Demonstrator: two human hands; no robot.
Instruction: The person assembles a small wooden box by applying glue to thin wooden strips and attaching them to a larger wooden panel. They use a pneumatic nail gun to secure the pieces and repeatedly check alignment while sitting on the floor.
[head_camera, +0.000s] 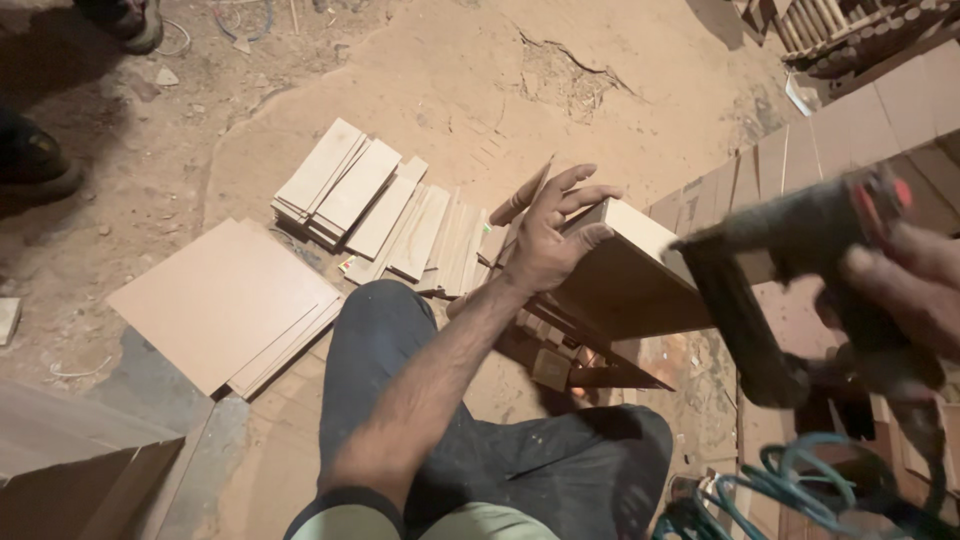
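The right hand (905, 290) grips a dark nail gun (790, 270), above a coiled teal hose (790, 490). The left hand (555, 235), fingers spread, presses on a wooden box (625, 285) by the knee; its inside is hidden. Farther lie stacked boards (370, 200).

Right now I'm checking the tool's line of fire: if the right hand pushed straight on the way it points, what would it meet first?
Probably the wooden box that the left hand steadies: the right hand aims the nail gun at its side, though depth is unclear.

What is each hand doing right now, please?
Left hand: open, fingers spread, pressing the light-brown wooden box.
Right hand: closed around the dark nail gun.
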